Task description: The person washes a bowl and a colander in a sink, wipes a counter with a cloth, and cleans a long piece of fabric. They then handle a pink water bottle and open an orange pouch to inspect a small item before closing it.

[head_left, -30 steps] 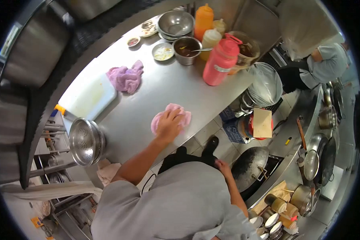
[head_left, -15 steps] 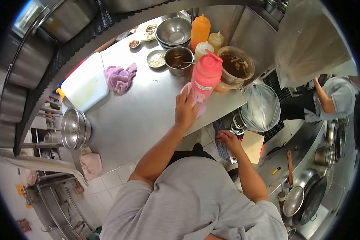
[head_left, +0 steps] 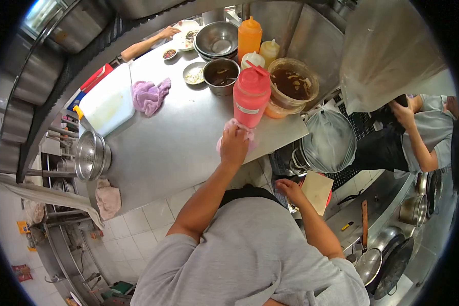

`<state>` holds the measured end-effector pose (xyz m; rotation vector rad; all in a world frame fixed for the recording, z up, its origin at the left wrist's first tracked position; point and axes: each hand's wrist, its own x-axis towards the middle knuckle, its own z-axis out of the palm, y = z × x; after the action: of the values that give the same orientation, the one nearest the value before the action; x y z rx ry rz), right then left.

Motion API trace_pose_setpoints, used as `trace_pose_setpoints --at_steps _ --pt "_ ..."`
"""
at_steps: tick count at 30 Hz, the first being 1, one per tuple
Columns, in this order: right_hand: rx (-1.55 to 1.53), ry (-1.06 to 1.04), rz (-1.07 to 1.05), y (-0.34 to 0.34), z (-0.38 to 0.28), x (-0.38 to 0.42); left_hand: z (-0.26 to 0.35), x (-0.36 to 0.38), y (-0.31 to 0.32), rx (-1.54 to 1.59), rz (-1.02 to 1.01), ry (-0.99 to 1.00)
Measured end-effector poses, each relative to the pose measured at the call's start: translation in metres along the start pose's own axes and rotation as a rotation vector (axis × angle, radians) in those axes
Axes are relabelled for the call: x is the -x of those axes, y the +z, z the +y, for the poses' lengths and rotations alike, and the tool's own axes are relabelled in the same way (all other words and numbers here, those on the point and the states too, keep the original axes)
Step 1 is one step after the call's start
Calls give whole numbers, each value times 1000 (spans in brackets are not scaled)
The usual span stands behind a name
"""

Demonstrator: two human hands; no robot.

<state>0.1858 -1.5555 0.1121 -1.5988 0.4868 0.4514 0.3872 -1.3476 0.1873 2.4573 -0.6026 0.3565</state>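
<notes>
From the wearer's head, one wide, round-edged view looks steeply down over a grey shirt (head_left: 245, 245) onto the nearby bench (head_left: 168, 148).

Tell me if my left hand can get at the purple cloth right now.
Probably yes: only bare steel countertop seems to lie between your left hand and the purple cloth, though that hand is on the pink cloth.

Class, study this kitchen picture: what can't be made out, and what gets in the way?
All in the head view:
1. Part of the pink cloth: covered by the left hand.
2. Print on the pink bottle's label: too small to read.
3. Lower part of the white squeeze bottle: behind the pink bottle.
4. Whoever the far arm belongs to: hidden by the overhead shelf.
</notes>
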Motion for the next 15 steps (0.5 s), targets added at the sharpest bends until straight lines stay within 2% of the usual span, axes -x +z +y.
trace_pose_setpoints --at_steps 1,3,6,9,10,13,15 --pt "-5 -18 5 3 -3 1 2 -1 -4 51 -7 -22" --pt "-24 87 13 5 -2 7 6 0 -17 155 -36 -70" --pt "-24 129 21 10 19 16 14 0 -22 62 -17 5" --pt "22 129 9 12 35 14 -7 17 23 -7 -296 281" --pt "2 131 7 16 39 17 26 8 -5 90 -229 199" --pt "-29 105 -10 22 42 19 58 -23 5 116 21 343" --pt "-1 133 -16 24 47 18 59 -30 36 -114 -72 322"
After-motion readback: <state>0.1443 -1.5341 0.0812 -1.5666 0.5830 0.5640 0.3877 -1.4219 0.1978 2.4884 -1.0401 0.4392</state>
